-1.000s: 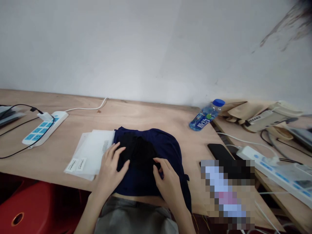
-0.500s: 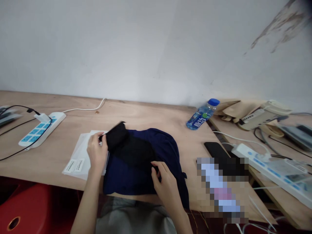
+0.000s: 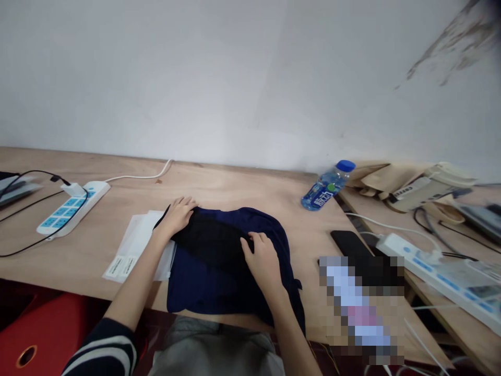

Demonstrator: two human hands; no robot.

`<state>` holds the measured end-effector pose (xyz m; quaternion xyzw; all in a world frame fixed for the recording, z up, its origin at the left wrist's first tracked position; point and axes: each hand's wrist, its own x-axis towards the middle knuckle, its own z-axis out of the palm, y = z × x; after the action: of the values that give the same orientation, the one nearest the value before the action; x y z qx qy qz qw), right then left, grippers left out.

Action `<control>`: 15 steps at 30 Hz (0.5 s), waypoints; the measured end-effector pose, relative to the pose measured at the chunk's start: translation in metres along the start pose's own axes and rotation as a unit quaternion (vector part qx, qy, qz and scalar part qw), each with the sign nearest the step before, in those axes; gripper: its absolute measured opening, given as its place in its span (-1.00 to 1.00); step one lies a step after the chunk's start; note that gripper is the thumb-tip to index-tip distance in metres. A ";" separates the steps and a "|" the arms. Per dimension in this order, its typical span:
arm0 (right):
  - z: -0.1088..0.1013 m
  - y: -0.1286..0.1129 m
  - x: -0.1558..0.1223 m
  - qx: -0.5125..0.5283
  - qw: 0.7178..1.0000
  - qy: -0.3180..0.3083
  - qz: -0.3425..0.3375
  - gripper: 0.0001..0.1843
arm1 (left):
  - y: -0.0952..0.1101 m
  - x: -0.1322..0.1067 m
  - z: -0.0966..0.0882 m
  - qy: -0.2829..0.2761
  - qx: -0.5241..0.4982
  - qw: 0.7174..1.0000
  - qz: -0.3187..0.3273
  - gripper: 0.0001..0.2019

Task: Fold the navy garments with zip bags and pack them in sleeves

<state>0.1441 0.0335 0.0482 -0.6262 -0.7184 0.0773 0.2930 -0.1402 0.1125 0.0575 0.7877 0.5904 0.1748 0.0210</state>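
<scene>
A dark navy cloth (image 3: 195, 292) lies spread at the table's front edge. Across its upper part stretches a piece of black fabric (image 3: 211, 237), laid fairly flat. On the fabric's far left end rests my left hand (image 3: 178, 215), palm down with fingers extended. My right hand (image 3: 264, 256) touches the fabric's right part, thumb and fingers apart and slightly bent. Under the left forearm and beside the navy cloth lie clear plastic bags (image 3: 135, 237) with white labels.
A white power strip (image 3: 74, 209) with a plugged-in charger lies left. To the right are a blue-capped bottle (image 3: 327, 185), a black phone (image 3: 348, 245), a blurred-out patch, another power strip (image 3: 434, 271) and a coffee cup (image 3: 430, 188). A red stool (image 3: 50, 334) stands below left.
The black fabric's left end, held up and folded before, now lies down on the navy cloth. My left hand let go and flattened over it; my right hand moved slightly away from me and opened.
</scene>
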 end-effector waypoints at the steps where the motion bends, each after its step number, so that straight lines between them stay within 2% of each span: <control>1: 0.003 0.002 0.005 -0.003 1.000 -0.010 0.007 -0.78 | -0.003 0.005 0.003 -0.007 -0.004 1.000 0.008 -0.69; 4: 0.011 0.008 0.013 0.005 0.999 -0.024 0.022 -0.83 | -0.012 0.005 0.006 -0.010 -0.017 1.000 0.018 -0.79; 12: 0.015 0.017 0.013 0.048 0.999 -0.008 0.019 -0.86 | -0.034 -0.022 -0.004 0.040 -0.027 0.999 0.001 -0.90; 15: 0.009 0.013 0.013 0.093 0.995 0.034 0.005 -0.84 | -0.038 -0.026 -0.007 0.055 -0.027 0.998 0.005 -0.91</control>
<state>0.1498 0.0509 0.0391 -0.6022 -0.6945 0.1239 0.3737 -0.1835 0.0979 0.0486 0.7787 0.5821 0.2339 0.0087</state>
